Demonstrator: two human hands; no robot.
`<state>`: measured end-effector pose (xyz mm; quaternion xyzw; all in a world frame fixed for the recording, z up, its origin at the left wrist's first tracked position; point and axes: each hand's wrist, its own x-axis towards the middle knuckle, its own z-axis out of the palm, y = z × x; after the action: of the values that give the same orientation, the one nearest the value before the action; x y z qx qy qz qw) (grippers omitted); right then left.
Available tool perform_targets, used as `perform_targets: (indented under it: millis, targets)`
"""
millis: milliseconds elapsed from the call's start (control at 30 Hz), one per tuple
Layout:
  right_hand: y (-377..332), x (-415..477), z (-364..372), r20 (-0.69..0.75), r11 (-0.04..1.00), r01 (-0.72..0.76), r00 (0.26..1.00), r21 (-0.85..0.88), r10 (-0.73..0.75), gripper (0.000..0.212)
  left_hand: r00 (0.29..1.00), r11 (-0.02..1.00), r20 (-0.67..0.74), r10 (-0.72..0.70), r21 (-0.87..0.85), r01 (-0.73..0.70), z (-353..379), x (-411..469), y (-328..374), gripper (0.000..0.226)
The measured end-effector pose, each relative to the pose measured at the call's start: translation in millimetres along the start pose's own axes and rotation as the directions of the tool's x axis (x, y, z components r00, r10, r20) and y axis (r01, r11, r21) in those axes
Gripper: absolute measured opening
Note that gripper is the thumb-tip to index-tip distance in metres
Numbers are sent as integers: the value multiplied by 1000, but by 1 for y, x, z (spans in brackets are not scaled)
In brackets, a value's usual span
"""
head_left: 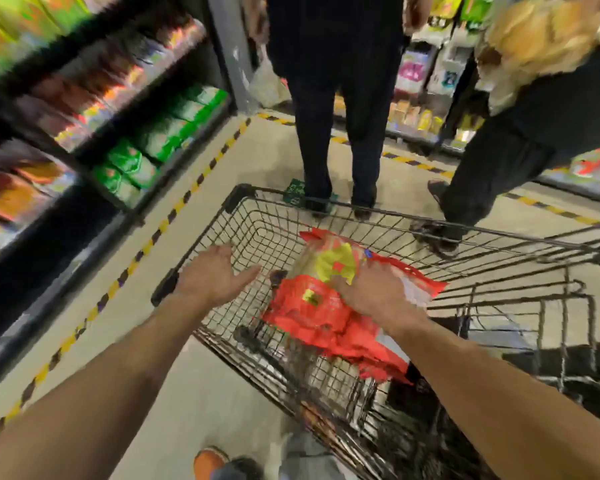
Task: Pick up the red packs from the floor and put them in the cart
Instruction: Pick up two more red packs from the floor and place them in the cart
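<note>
Now left hand (211,271) hovers open at nine o'clock above the cart (257,226) rim; right hand (378,294) lies flat on red packs (312,313).

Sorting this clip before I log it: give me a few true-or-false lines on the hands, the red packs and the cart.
1. The red packs lie inside the cart. True.
2. The left hand holds a red pack. False: it is open and holds nothing, above the cart's left rim.
3. The right hand touches the red packs. True; blur hides whether its fingers grip them.
4. Nobody else is in view. False: a person in dark trousers and another person stand beyond the cart.
5. Green packs sit on the shelf to the left. True.
</note>
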<state>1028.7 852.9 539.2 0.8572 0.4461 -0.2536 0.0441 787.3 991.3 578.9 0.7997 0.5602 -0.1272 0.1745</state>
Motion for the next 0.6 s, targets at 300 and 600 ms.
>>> perform_targets:
  millis: [300,600]
  targets:
    - [-240,-128,-93,-6,734,546,801,-403,-599,88,888,918,-241,-392,-42,394,-125,-203,-169,84]
    - [-413,-359,-14,127,319,808,430,-495,-894,86,571,613,-232,-787,-191,767,-76,-513,-326,87]
